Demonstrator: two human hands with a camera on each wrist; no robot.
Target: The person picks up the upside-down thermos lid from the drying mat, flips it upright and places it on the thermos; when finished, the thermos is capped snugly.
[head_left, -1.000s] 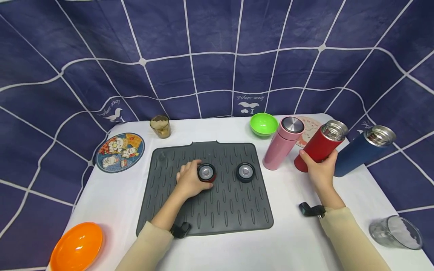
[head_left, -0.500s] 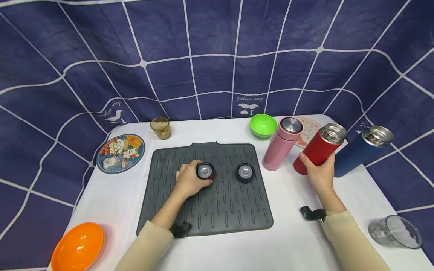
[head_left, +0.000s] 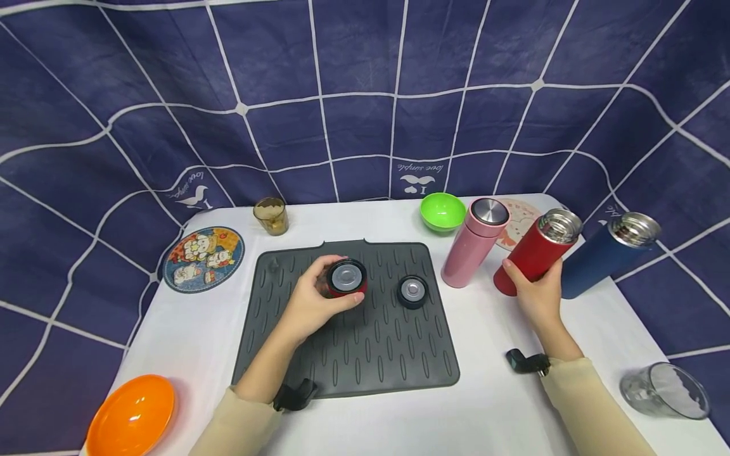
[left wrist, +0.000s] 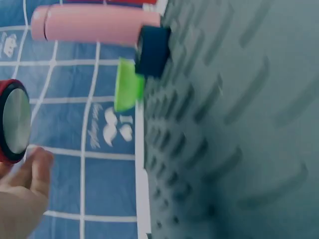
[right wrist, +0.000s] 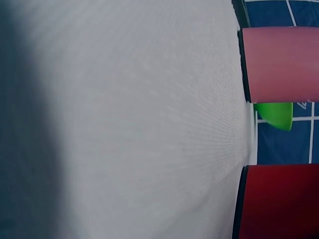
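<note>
Above the grey mat (head_left: 365,351), the left hand (head_left: 313,304) pinches 1 red lid (head_left: 346,278); on the white table (head_left: 473,361), the right hand (head_left: 538,290) curls around the red flask (head_left: 538,250), before a blue checked curtain (head_left: 362,60).

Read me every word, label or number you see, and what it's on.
"love simple": upside down, on the navy-blue cloth with white grid lines, rear centre.
"I": beside a white heart, just below.
"love simple": slanted, same cloth, left.
Right-hand print: too small to read.
Nothing else readable.
</note>
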